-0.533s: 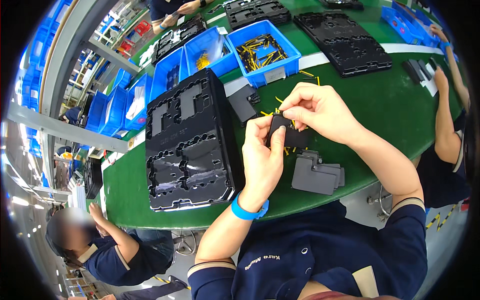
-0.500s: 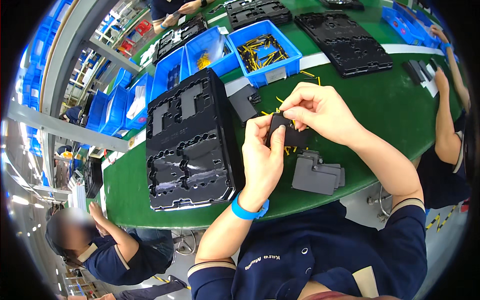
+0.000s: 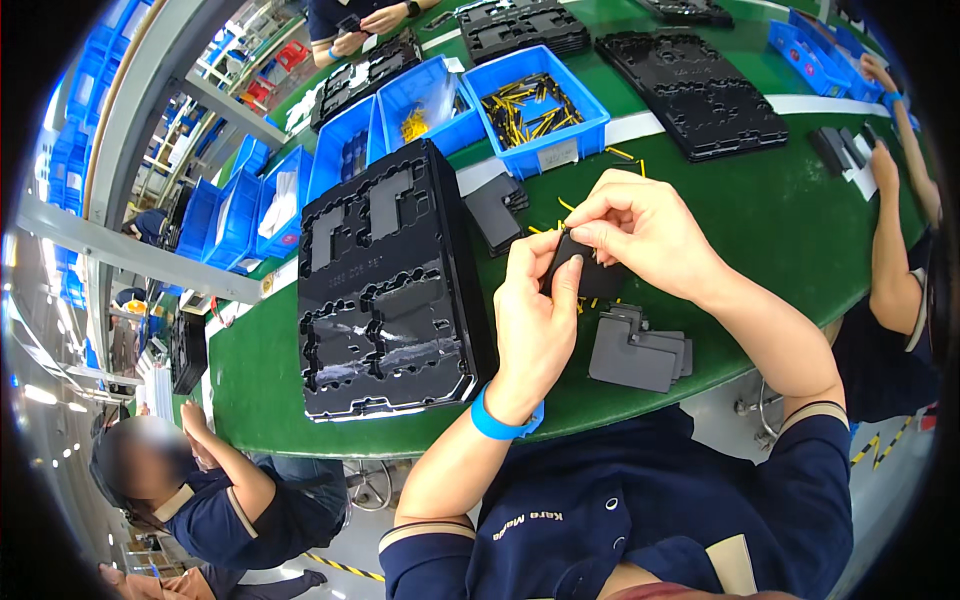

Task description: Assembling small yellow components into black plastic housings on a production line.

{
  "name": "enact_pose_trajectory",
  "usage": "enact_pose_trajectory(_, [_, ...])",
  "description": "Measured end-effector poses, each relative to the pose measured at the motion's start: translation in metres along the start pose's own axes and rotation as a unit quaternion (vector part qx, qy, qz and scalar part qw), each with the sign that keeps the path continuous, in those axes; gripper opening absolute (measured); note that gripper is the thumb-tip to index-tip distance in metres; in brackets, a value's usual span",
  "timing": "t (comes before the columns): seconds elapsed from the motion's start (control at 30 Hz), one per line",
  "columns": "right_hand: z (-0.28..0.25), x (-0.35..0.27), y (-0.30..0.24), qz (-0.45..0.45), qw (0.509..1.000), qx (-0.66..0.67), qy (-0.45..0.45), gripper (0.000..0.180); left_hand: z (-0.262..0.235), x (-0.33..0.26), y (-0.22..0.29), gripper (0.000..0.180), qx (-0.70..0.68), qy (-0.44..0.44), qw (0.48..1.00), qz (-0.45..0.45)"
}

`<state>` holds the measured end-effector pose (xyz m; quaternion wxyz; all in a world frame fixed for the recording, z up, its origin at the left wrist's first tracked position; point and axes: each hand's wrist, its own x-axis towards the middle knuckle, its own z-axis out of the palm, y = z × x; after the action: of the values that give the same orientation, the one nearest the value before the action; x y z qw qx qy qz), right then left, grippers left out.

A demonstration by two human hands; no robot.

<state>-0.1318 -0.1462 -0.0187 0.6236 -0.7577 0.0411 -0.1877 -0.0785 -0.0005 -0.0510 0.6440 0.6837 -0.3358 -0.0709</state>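
Note:
My left hand (image 3: 537, 318) holds a dark flat piece (image 3: 571, 262), its thumb pressed on the face and the fingers behind. At that piece's upper edge, my right hand (image 3: 655, 238) pinches with thumb and forefinger; what sits between the fingertips is too small to make out. Small yellow strips (image 3: 567, 204) stick out around the fingers. Below my right hand lies a fanned stack of dark grey L-shaped flat pieces (image 3: 632, 352). More dark L-shaped pieces (image 3: 492, 216) rest beyond my left hand.
A tall stack of black moulded trays (image 3: 375, 262) stands at left. Behind it are blue bins, one (image 3: 550, 157) with yellow-and-black strips. More black trays (image 3: 690, 90) lie at the far side of the green table (image 3: 750, 230). Other people work left, right and across.
The view has shifted slightly. Both hands stay together at the dark piece, the right fingertips still at its upper edge. Across the table, another person's hands have moved.

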Motion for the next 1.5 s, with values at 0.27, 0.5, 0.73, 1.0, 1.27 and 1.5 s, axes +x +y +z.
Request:
enact_pose_trajectory(0.27, [-0.014, 0.011, 0.009, 0.109, 0.984, 0.086, -0.11, 0.022, -0.001, 0.006, 0.006, 0.022, -0.057, -0.007, 0.997, -0.043])
enact_pose_trajectory(0.5, [-0.021, 0.017, 0.017, 0.162, 0.953, 0.232, -0.108, 0.028, 0.004, 0.014, 0.012, 0.031, -0.086, -0.004, 0.995, -0.057])
enact_pose_trajectory(0.73, [-0.023, 0.018, 0.016, 0.119, 0.973, 0.182, -0.077, 0.024, 0.012, 0.022, 0.011, 0.028, -0.065, 0.017, 0.997, -0.024])
enact_pose_trajectory(1.0, [-0.018, 0.008, 0.01, 0.016, 0.997, 0.063, 0.05, 0.022, 0.025, 0.027, 0.017, 0.029, -0.01, 0.02, 0.999, 0.024])
enact_pose_trajectory(1.27, [-0.034, 0.012, -0.001, 0.017, 0.992, 0.056, -0.109, 0.028, 0.013, 0.031, 0.009, 0.034, -0.261, 0.024, 0.96, -0.096])
enact_pose_trajectory(1.5, [-0.035, 0.015, 0.002, 0.015, 0.999, -0.017, -0.043, 0.026, 0.014, 0.031, 0.008, 0.031, -0.11, 0.017, 0.993, -0.034])
